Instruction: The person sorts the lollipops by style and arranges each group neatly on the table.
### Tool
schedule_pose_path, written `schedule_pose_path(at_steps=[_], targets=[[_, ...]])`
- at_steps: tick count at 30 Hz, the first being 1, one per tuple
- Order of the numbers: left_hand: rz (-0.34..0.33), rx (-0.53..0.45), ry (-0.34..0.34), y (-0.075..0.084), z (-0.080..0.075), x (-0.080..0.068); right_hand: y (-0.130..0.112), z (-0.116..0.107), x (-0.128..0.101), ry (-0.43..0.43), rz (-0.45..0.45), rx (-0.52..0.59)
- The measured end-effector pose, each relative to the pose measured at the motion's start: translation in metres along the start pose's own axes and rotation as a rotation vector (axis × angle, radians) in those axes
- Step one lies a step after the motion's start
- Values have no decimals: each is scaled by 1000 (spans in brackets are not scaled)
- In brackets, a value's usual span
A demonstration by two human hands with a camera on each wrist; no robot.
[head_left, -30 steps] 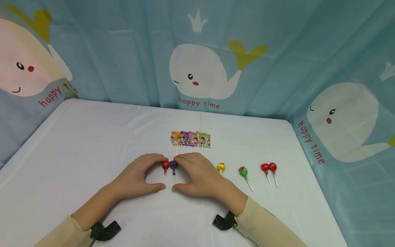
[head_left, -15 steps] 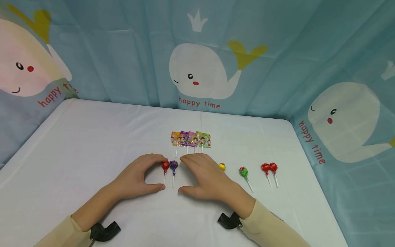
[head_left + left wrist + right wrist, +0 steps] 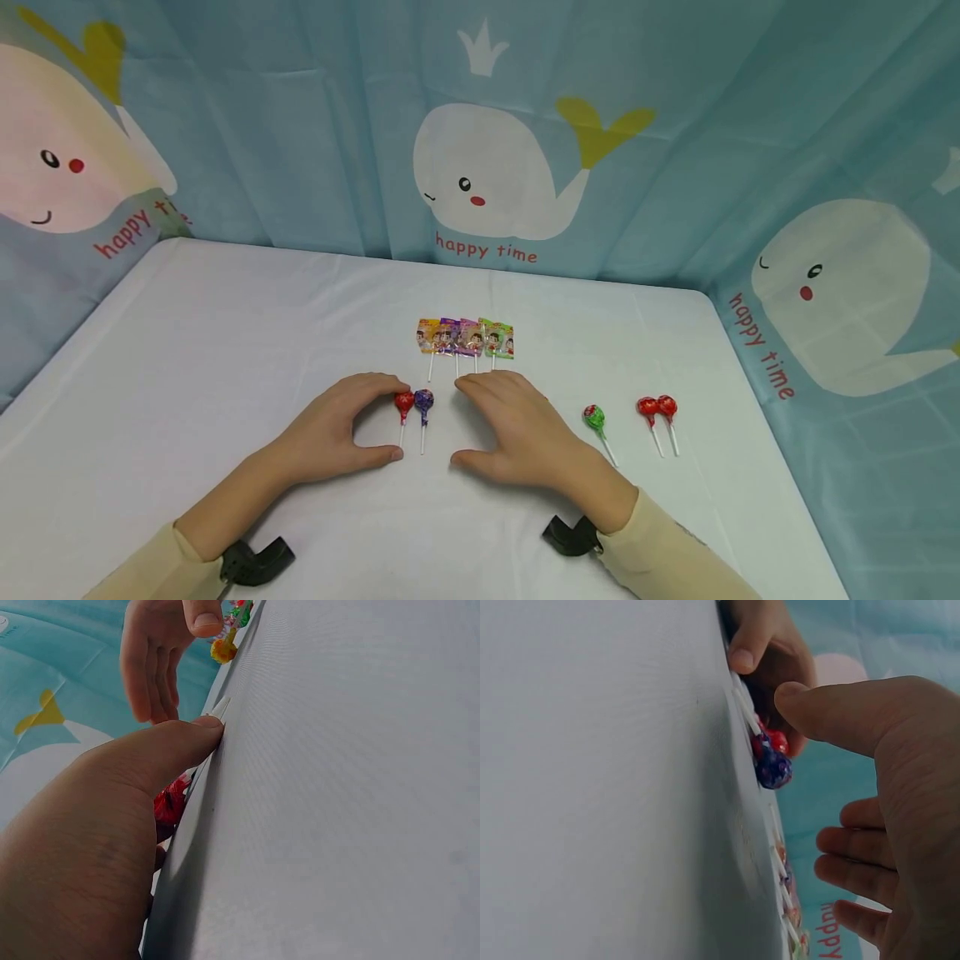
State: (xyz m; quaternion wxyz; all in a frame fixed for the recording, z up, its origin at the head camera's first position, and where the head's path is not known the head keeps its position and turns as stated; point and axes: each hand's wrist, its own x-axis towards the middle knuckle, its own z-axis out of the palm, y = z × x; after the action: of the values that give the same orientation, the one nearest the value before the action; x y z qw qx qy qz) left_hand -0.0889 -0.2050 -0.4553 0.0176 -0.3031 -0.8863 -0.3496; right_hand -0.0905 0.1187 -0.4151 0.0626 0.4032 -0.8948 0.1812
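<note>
My left hand (image 3: 322,429) holds a red lollipop (image 3: 404,401) lengthwise, fingertips at its candy head and thumb at the stick's end. Close beside it, a purple lollipop (image 3: 424,400) lies on the white cloth, apart from my right hand (image 3: 528,433). That hand is a little to the right, thumb and fingers spread with nothing between them. In the right wrist view the purple lollipop (image 3: 773,769) partly covers the red one. A yellow lollipop (image 3: 223,650) shows in the left wrist view; my right hand hides it from the head view.
Several flat-wrapped lollipops (image 3: 471,337) lie in an overlapping row behind the hands. To the right are a green lollipop (image 3: 594,417) and two red lollipops (image 3: 657,407) side by side. A blue whale-print curtain (image 3: 330,167) stands behind the white-covered table (image 3: 225,333).
My right hand has let go of the purple lollipop and drawn away rightward, covering the yellow one in the head view. My left hand has stayed at the red lollipop.
</note>
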Motion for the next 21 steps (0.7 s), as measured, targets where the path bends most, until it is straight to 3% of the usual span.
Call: schedule_pose_path(at_steps=[21], targets=[[11, 3, -6, 0, 0, 0, 21, -11, -36, 17, 88, 12]])
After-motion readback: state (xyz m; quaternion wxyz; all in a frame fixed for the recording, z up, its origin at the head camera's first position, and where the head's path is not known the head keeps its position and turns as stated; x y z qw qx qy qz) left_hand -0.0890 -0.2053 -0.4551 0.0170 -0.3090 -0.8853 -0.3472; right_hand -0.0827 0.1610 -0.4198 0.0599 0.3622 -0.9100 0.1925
